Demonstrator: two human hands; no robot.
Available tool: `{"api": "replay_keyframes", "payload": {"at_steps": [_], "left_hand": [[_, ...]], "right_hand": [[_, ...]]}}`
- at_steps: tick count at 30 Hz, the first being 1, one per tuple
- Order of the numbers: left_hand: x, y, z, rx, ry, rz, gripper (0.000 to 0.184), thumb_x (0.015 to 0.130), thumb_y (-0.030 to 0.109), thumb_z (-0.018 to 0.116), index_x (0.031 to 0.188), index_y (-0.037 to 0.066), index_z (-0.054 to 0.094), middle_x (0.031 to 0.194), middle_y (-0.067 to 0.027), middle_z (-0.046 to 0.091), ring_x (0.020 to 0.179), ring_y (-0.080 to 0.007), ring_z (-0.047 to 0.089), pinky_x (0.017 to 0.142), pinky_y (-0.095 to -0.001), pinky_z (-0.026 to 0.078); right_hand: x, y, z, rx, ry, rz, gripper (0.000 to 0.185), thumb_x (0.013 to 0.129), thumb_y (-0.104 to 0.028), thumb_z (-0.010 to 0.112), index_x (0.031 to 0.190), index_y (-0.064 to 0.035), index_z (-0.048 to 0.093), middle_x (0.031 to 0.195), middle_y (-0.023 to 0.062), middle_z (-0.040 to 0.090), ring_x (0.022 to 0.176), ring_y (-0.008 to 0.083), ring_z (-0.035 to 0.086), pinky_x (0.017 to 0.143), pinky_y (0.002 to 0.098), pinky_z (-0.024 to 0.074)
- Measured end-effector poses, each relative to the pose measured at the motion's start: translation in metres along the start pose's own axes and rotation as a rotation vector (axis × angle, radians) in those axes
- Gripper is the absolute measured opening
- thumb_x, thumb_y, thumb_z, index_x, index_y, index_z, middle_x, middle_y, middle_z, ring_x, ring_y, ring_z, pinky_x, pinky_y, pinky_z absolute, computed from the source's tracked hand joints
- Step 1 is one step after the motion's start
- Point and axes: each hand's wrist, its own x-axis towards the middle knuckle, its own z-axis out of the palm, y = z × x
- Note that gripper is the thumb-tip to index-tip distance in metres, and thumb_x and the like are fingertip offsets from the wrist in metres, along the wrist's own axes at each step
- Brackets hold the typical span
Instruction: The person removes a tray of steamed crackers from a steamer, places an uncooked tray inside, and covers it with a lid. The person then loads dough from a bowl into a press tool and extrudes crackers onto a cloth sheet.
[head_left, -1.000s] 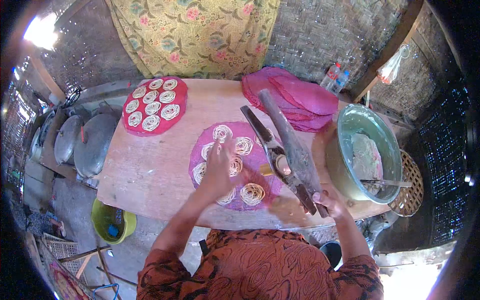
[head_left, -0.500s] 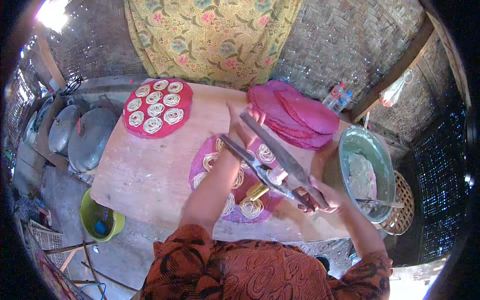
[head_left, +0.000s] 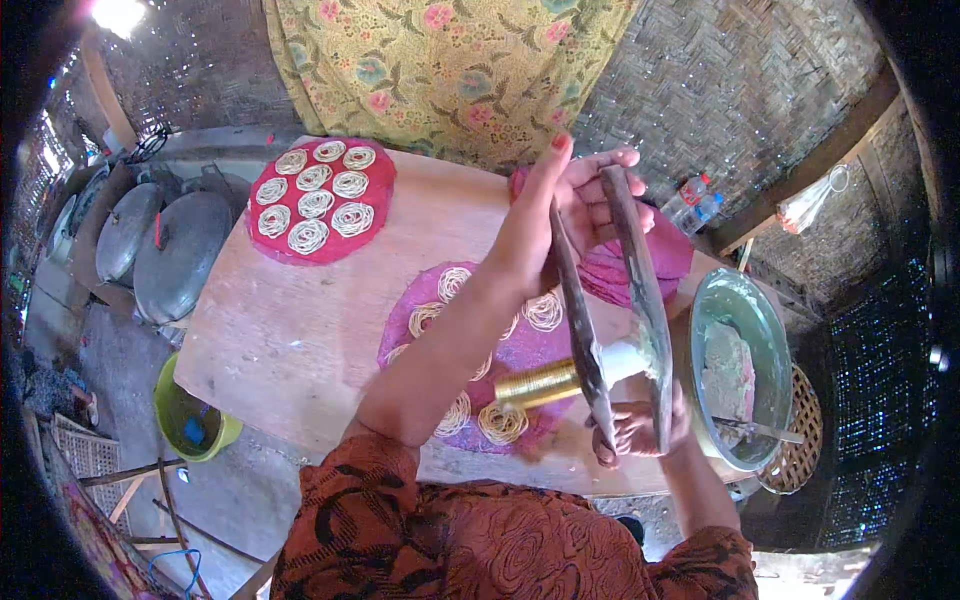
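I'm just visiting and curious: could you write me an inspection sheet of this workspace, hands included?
Surface: wooden table, with pale smudges.
Job's things: wooden press with a gold cylinder, held above a pink mat of stringy nests, some hidden; red mat bearing ten more; basin with dough.
Clutter: two bottles behind stacked mats.
Hands: left hand open at the handles' upper ends, grip unclear; right hand around their lower ends.
Cables: no electrical cable made out; a thin blue loop, perhaps cord, lower left.
Surroundings: floral cloth, woven wall, dark lidded pots, yellow-green tub.
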Motion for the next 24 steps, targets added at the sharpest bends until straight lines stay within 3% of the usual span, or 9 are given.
{"api": "replay_keyframes", "payload": {"at_steps": [1, 3, 6, 9, 12, 13, 16, 20, 24], "left_hand": [[0.008, -0.002, -0.007, -0.053, 0.034, -0.021, 0.087, 0.082, 0.074, 0.033, 0.118, -0.003, 0.048, 0.096, -0.0144, 0.057, 0.094, -0.0337, 0.058, 0.095, -0.0512, 0.04], [0.016, -0.016, -0.052, -0.224, 0.095, -0.074, 0.081, 0.083, 0.073, 0.033, 0.112, -0.001, 0.05, 0.093, -0.0135, 0.057, 0.09, -0.0328, 0.058, 0.093, -0.0502, 0.041], [0.007, -0.064, -0.12, -0.556, 0.459, -0.12, 0.07, 0.084, 0.07, 0.036, 0.099, 0.003, 0.053, 0.087, -0.0111, 0.056, 0.08, -0.0303, 0.055, 0.087, -0.0474, 0.043], [-0.021, -0.118, -0.186, -0.603, 0.476, -0.079, 0.064, 0.086, 0.066, 0.038, 0.097, 0.005, 0.053, 0.084, -0.0089, 0.054, 0.082, -0.028, 0.054, 0.086, -0.0457, 0.044], [-0.03, -0.128, -0.199, -0.685, 0.342, 0.01, 0.057, 0.087, 0.063, 0.039, 0.09, 0.008, 0.053, 0.079, -0.0052, 0.052, 0.077, -0.0243, 0.053, 0.08, -0.0419, 0.045], [-0.027, -0.123, -0.197, -0.662, 0.296, 0.054, 0.054, 0.087, 0.062, 0.039, 0.088, 0.01, 0.052, 0.077, -0.0039, 0.051, 0.075, -0.0227, 0.052, 0.077, -0.0403, 0.044], [-0.015, -0.094, -0.181, -0.574, 0.325, 0.089, 0.05, 0.087, 0.062, 0.04, 0.083, 0.013, 0.049, 0.072, -0.0014, 0.049, 0.07, -0.0192, 0.051, 0.071, -0.0365, 0.043], [-0.016, -0.069, -0.162, -0.549, 0.311, 0.087, 0.048, 0.088, 0.062, 0.038, 0.082, 0.015, 0.048, 0.07, 0.0011, 0.049, 0.067, -0.0167, 0.051, 0.071, -0.0354, 0.043], [-0.024, -0.076, -0.151, -0.591, 0.343, 0.086, 0.049, 0.089, 0.062, 0.035, 0.08, 0.016, 0.048, 0.069, 0.0018, 0.048, 0.066, -0.0162, 0.05, 0.071, -0.0366, 0.042]], "right_hand": [[0.0, -0.014, 0.006, -0.047, 0.097, 0.049, 0.11, 0.074, -0.083, 0.03, 0.139, 0.0055, 0.025, 0.11, 0.0279, 0.053, 0.093, 0.0313, 0.056, 0.084, 0.0397, 0.041], [0.001, -0.034, 0.01, -0.121, 0.306, 0.136, 0.103, 0.079, -0.08, 0.024, 0.14, 0.0029, 0.026, 0.115, 0.0342, 0.053, 0.099, 0.0353, 0.059, 0.089, 0.0413, 0.044], [0.008, -0.039, -0.018, -0.159, 0.523, 0.281, 0.096, 0.082, -0.077, 0.022, 0.137, 0.0004, 0.032, 0.096, 0.0249, 0.062, 0.083, 0.0293, 0.064, 0.076, 0.0384, 0.0507], [0.022, -0.024, -0.035, -0.279, 0.647, 0.387, 0.087, 0.084, -0.074, 0.027, 0.13, -0.0017, 0.041, 0.085, 0.019, 0.064, 0.069, 0.0265, 0.065, 0.063, 0.0359, 0.053], [0.034, -0.031, -0.023, -0.413, 0.803, 0.415, 0.077, 0.086, -0.071, 0.031, 0.119, -0.0043, 0.049, 0.079, 0.0158, 0.062, 0.059, 0.0232, 0.062, 0.05, 0.0329, 0.0516], [0.036, -0.034, -0.022, -0.468, 0.865, 0.408, 0.073, 0.086, -0.07, 0.033, 0.104, -0.0033, 0.056, 0.074, 0.0131, 0.061, 0.053, 0.0203, 0.06, 0.045, 0.031, 0.0494], [0.04, -0.039, -0.03, -0.573, 0.841, 0.401, 0.072, 0.089, -0.067, 0.029, 0.106, -0.0017, 0.054, 0.076, 0.015, 0.063, 0.06, 0.0217, 0.063, 0.047, 0.0297, 0.0498], [0.046, -0.04, -0.002, -0.57, 0.858, 0.31, 0.074, 0.086, -0.07, 0.034, 0.091, -0.001, 0.059, 0.064, 0.0106, 0.06, 0.051, 0.0189, 0.059, 0.045, 0.0298, 0.0481], [0.036, -0.049, 0.023, -0.555, 0.842, 0.339, 0.072, 0.087, -0.069, 0.035, 0.091, -0.0008, 0.059, 0.064, 0.0105, 0.059, 0.051, 0.0184, 0.059, 0.044, 0.0296, 0.0478]]}}
